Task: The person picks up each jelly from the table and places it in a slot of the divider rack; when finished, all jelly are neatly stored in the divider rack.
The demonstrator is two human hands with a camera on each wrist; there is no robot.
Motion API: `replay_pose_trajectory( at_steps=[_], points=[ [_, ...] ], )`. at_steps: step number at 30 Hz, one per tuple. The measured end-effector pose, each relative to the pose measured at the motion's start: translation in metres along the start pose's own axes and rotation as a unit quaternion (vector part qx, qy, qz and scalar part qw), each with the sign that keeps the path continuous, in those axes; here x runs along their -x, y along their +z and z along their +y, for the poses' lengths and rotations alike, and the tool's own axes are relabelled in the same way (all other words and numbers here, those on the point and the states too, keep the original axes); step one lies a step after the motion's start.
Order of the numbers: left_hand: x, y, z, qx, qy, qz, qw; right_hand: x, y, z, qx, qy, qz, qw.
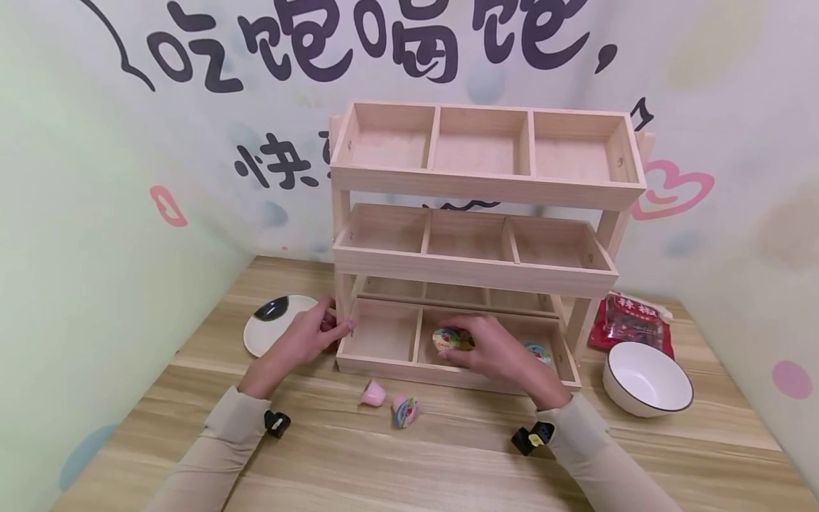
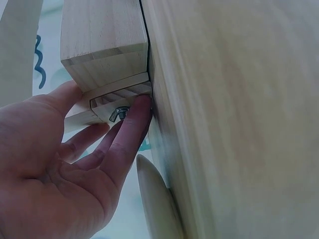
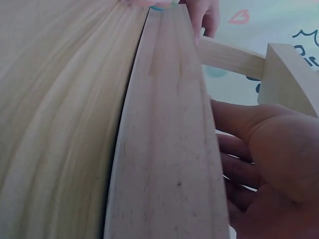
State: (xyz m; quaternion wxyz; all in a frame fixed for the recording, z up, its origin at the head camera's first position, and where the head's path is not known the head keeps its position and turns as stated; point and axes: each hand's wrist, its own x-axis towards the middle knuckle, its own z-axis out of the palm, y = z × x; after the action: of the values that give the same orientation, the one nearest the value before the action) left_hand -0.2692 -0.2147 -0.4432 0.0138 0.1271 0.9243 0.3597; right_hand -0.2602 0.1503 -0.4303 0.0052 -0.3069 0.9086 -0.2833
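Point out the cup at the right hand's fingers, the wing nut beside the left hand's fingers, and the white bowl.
Cup (image 1: 444,338): head view, on its printed lid.
Wing nut (image 2: 120,113): left wrist view, on its metal body.
White bowl (image 1: 648,375): head view, on its bare inside.

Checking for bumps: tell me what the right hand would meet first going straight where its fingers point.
Past the jelly cup in its grasp, the right hand would likely meet the wooden divider on its left, though height is unclear.
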Motion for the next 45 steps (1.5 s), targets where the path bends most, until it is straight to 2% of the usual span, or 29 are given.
replay_pose_trajectory(
  at_steps=[9,45],
  points=[
    [0.0,0.0,0.001,-0.002,-0.003,-0.002,1.0,0.0,0.007,0.003,0.045,0.002,-0.01,0.9989],
    [-0.001,0.001,-0.002,-0.001,-0.005,0.0,1.0,0.0,0.005,0.01,0.013,-0.011,-0.02,0.9997]
  ],
)
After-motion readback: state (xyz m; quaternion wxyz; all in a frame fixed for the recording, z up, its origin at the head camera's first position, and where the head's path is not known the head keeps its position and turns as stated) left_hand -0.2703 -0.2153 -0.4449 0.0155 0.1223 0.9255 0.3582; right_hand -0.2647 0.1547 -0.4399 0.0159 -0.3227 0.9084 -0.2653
